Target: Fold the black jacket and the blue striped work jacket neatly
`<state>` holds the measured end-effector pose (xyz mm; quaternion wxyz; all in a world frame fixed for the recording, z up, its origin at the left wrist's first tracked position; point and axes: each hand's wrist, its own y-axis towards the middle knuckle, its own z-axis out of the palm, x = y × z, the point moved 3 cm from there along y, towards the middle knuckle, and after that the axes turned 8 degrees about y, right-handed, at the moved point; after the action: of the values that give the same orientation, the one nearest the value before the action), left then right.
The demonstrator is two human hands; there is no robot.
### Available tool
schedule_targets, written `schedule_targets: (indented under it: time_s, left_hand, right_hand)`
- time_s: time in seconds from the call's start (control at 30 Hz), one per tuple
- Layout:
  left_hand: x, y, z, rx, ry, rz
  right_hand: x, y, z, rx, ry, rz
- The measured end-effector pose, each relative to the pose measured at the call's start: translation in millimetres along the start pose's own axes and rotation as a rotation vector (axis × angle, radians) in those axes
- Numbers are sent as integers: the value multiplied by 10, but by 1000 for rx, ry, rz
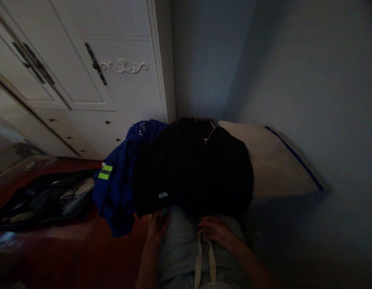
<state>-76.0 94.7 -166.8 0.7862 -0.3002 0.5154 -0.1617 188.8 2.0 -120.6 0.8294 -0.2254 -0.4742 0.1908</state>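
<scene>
A black garment with a small white label near its lower edge and thin light piping at the top lies spread in front of me. My left hand is at its lower left edge, fingers loosely bent and apart; the dim light hides whether they touch the cloth. Over my lap, my right hand has its fingers apart and pointing left, close to the lower edge of the black garment, with nothing seen in it. A blue garment with a yellow-green reflective patch lies partly beneath the black one on the left.
To the right sticks out a beige cloth item with a blue stripe, against the grey wall. A white wardrobe stands behind on the left. An open dark bag or case with things in it lies on the reddish floor.
</scene>
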Motion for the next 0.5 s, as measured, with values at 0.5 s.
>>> schedule_targets:
  time_s: [0.5]
  left_hand:
    - [188, 215, 212, 278, -275, -147]
  right_hand:
    - [-271, 709, -106, 42, 348, -229]
